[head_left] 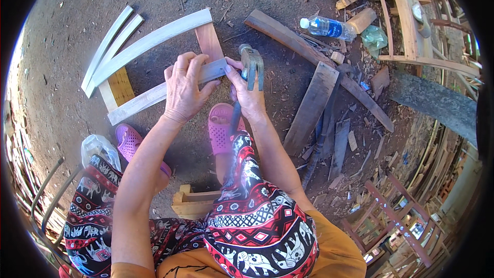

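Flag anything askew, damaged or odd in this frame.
The plastic water bottle lies on its side on the dirt among offcuts. Both hands, left and right, grip a wooden slat; right also holds a hammer.

Single head-worn fisheye view, looking steeply down from above the seated person's lap onto the dirt ground (67, 46); knees near, wood scraps far and right, edges bending at rim.

Under the left hand (184, 88) lies a pale, planed wooden slat (154, 95), matt and smooth. The right hand (248, 92) holds a claw hammer (251, 66) with a dull grey metal head. Below the hands are pink perforated plastic sandals (221, 128). Up and right of them lies a glossy clear plastic bottle (327, 27); weathered rough planks (312, 108) rest on dusty matt earth (67, 25).
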{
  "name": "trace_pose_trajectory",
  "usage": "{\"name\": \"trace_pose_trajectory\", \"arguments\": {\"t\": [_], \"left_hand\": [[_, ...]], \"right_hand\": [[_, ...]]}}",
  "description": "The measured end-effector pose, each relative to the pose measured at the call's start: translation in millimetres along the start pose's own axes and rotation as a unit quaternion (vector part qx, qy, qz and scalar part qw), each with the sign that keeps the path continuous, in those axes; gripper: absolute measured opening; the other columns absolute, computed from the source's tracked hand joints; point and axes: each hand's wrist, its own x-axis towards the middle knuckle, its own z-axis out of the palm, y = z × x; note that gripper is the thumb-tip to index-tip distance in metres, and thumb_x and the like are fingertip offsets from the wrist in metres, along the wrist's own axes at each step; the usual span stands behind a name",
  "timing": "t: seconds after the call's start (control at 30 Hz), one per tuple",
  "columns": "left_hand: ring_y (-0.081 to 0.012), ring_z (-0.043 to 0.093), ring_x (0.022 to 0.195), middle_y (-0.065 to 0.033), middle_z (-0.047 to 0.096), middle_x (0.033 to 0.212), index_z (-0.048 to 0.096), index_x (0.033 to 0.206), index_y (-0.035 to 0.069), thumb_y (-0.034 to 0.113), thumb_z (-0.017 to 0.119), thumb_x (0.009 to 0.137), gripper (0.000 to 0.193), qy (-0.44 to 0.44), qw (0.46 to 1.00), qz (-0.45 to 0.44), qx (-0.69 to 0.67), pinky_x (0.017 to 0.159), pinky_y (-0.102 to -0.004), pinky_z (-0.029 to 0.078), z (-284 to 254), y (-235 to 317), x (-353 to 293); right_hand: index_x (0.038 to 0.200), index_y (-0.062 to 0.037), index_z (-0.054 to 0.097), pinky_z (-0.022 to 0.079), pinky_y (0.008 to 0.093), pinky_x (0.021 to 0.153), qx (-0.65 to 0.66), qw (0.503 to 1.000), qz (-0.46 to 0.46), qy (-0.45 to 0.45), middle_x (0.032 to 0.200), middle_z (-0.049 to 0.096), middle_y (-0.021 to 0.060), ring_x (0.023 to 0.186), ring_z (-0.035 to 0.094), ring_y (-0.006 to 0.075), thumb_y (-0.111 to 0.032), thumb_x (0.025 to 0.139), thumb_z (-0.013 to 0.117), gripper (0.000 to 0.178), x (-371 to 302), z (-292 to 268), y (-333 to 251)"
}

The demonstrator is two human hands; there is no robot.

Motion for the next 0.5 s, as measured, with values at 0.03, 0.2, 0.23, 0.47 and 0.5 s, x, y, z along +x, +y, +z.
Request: {"name": "trace_pose_trajectory", "arguments": {"t": [0.03,0.2,0.23,0.47,0.5], "left_hand": [[-0.0295,0.056,0.102,-0.0091,0.057,0.105,0.057,0.115,0.008,0.024,0.079,0.073,0.05,0.003,1.0,0.024,0.019,0.091,-0.0422,0.038,2,1,0],[-0.0302,0.056,0.098,-0.0103,0.057,0.104,0.059,0.112,0.007,0.021,0.08,0.07,0.049,0.017,0.999,0.05,0.009,0.087,-0.0404,0.042,12,-11,-3],[-0.0299,0.056,0.096,-0.0104,0.058,0.103,0.06,0.111,0.006,0.019,0.08,0.07,0.048,0.021,0.998,0.061,-0.003,0.085,-0.0397,0.044,12,-12,-2],[-0.0281,0.06,0.086,-0.0092,0.06,0.094,0.063,0.107,0.006,0.017,0.08,0.069,0.043,0.039,0.995,0.082,-0.035,0.077,-0.0392,0.047,12,-12,1],[-0.0281,0.06,0.086,-0.0092,0.06,0.094,0.063,0.107,0.006,0.017,0.08,0.069,0.043,0.042,0.995,0.085,-0.034,0.077,-0.0392,0.047,13,-13,1]], "right_hand": [[0.113,-0.0049,0.07,0.031,0.0205,0.04,0.005,1.0,0.006,0.001,0.064,0.054,-0.0061,0.045,0.041,0.0019,-0.018,0.091,0.069,0.026,0,0,-1],[0.113,-0.0046,0.07,0.03,0.0203,0.039,0.002,1.0,0.019,-0.001,0.063,0.053,-0.0066,0.045,0.04,0.0013,-0.018,0.091,0.068,0.025,-1,5,-3],[0.112,-0.0046,0.07,0.03,0.0203,0.039,0.0,1.0,0.024,0.0,0.062,0.052,-0.007,0.044,0.04,0.0013,-0.017,0.091,0.068,0.025,0,4,-3],[0.112,-0.005,0.07,0.029,0.0212,0.038,0.035,0.998,0.04,-0.015,0.06,0.049,-0.0081,0.043,0.038,0.0012,-0.017,0.09,0.069,0.025,1,-1,-5],[0.112,-0.005,0.07,0.029,0.0212,0.038,0.035,0.999,0.036,-0.015,0.06,0.049,-0.0081,0.043,0.038,0.0012,-0.017,0.09,0.069,0.025,1,-1,-5]]}}
